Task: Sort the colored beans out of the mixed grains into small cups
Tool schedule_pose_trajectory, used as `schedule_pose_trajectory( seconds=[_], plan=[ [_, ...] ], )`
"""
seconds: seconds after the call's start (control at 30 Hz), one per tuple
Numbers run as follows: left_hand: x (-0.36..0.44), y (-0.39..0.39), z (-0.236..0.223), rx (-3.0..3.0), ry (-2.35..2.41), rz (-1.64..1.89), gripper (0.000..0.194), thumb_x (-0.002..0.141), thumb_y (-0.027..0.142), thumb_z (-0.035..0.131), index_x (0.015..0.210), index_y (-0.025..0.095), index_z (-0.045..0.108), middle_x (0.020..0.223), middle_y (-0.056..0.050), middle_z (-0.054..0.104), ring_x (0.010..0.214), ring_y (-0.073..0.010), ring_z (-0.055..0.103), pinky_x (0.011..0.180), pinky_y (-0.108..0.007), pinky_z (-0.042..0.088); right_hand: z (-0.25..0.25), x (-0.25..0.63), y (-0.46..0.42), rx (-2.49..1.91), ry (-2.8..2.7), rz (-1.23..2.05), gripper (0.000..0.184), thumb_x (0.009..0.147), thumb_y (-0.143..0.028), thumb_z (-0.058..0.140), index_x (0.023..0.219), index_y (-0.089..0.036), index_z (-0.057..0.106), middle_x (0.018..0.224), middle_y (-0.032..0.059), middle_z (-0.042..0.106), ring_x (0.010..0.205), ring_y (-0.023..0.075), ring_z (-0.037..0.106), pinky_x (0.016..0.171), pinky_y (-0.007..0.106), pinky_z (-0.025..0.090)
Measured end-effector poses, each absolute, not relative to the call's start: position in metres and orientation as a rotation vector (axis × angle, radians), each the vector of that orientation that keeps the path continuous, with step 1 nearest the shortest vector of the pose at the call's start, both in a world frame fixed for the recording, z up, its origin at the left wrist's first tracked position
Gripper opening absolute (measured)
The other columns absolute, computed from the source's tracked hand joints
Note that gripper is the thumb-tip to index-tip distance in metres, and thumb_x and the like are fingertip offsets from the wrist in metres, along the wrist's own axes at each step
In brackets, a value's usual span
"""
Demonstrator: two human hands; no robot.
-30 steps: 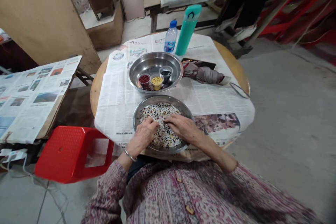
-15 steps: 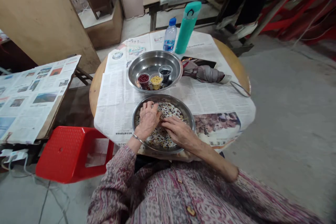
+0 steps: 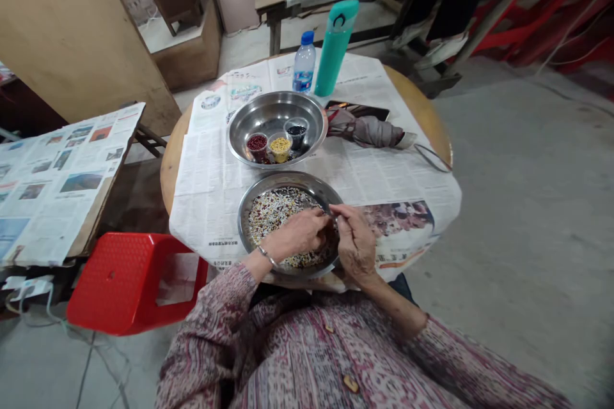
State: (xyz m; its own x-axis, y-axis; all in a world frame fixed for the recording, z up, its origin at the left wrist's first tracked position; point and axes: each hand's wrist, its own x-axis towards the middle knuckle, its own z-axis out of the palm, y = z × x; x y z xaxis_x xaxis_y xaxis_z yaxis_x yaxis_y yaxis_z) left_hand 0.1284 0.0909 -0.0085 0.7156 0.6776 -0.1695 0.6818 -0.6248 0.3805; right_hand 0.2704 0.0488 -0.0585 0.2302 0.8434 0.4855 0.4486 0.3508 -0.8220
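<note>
Left hand [image 3: 303,230]: fingers curled down into the grain mix; whether they grip anything, I cannot tell.
Right hand [image 3: 356,246]: half curled at the near basin's right rim; any pinched grain is too small to tell.
Grain mix [image 3: 275,211]: beneath and left of the left hand, inside the near basin [image 3: 321,186].
Rim risk: a hurried sweep by the right hand could flick grains onto the newspaper [image 3: 206,169].
Bean cups [image 3: 280,147]: beyond both hands, in the far basin [image 3: 254,120]; a knock there could tip them, mingling colours.
Teal flask [image 3: 337,48]: farthest out; a jolted tabletop [image 3: 425,112] might topple it.
</note>
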Motion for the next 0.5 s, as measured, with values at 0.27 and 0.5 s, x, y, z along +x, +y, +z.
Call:
schedule_pose_trajectory(
  seconds=[0.27, 0.5],
  plan=[
    [0.06, 0.06, 0.011, 2.513, 1.434, -0.036, 0.016, 0.094, 0.01, 0.054, 0.1, 0.02, 0.064, 0.107, -0.006, 0.062, 0.105, -0.0216, 0.059, 0.095, -0.036, 0.054, -0.061, 0.267, 0.046, -1.277, -1.482, 0.429, 0.03, 0.099, -0.026, 0.042, 0.114, -0.024, 0.067, 0.111, 0.0102, 0.069, 0.108, 0.0248, 0.063, 0.098, 0.048, 0.051],
    [0.073, 0.079, 0.01, 2.513, 1.564, 0.147, 0.048, 0.088, 0.045, 0.073, 0.126, 0.02, 0.059, 0.137, -0.012, 0.053, 0.126, -0.0305, 0.049, 0.107, -0.047, 0.045, -0.062, 0.267, 0.045, -1.282, -1.492, 0.386, 0.03, 0.1, -0.026, 0.04, 0.114, -0.024, 0.066, 0.11, 0.0097, 0.07, 0.107, 0.0242, 0.064, 0.097, 0.046, 0.052]
  ],
)
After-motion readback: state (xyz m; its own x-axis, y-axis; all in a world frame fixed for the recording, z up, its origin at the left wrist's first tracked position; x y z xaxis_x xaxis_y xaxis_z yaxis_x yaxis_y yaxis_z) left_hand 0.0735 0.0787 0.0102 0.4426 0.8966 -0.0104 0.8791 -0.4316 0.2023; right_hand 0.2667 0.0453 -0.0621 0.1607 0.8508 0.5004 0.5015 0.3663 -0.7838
